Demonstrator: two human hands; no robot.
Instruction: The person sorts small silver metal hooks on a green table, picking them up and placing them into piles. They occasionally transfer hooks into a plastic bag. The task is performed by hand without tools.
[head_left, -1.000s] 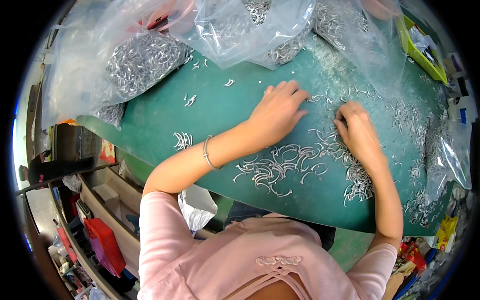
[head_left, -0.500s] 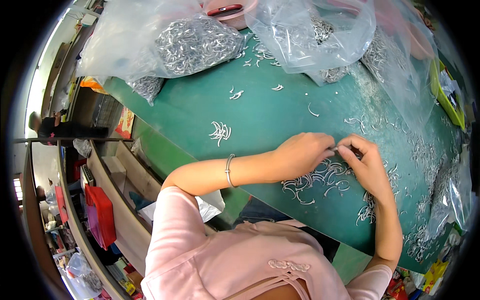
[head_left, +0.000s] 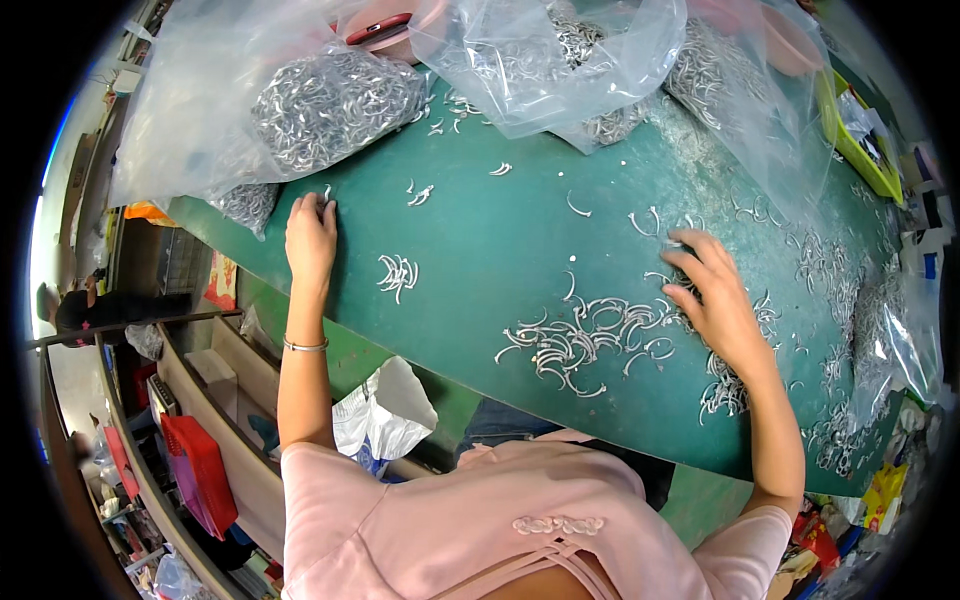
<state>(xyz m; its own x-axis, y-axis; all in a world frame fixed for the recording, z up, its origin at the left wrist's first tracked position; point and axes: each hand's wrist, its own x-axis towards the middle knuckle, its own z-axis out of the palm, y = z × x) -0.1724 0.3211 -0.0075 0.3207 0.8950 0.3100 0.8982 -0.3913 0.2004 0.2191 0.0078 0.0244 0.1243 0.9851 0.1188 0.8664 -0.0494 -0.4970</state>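
My left hand (head_left: 311,243) is at the far left edge of the green table (head_left: 470,240), below the plastic bags. Its fingers are closed, and a small silvery curved metal piece (head_left: 328,191) shows at the fingertips. Above the right part of the table hovers my right hand (head_left: 718,300), fingers bent and apart, with nothing seen in them. Close to it lie a few loose curved pieces (head_left: 645,222) and a larger loose pile of curved metal pieces (head_left: 585,335). A small cluster of the same pieces (head_left: 398,275) sits between the two hands.
Clear plastic bags of metal pieces (head_left: 340,105) line the far side, with a red-handled tool (head_left: 378,28) in a pink bowl (head_left: 425,25). A yellow-green basket (head_left: 868,150) stands far right. Shelving with a red bag (head_left: 195,470) is at left; a person (head_left: 95,308) is beyond it.
My left hand has swung from beside the right hand to the table's far left edge. My right hand has parted its fingers. The whole view has shifted a little.
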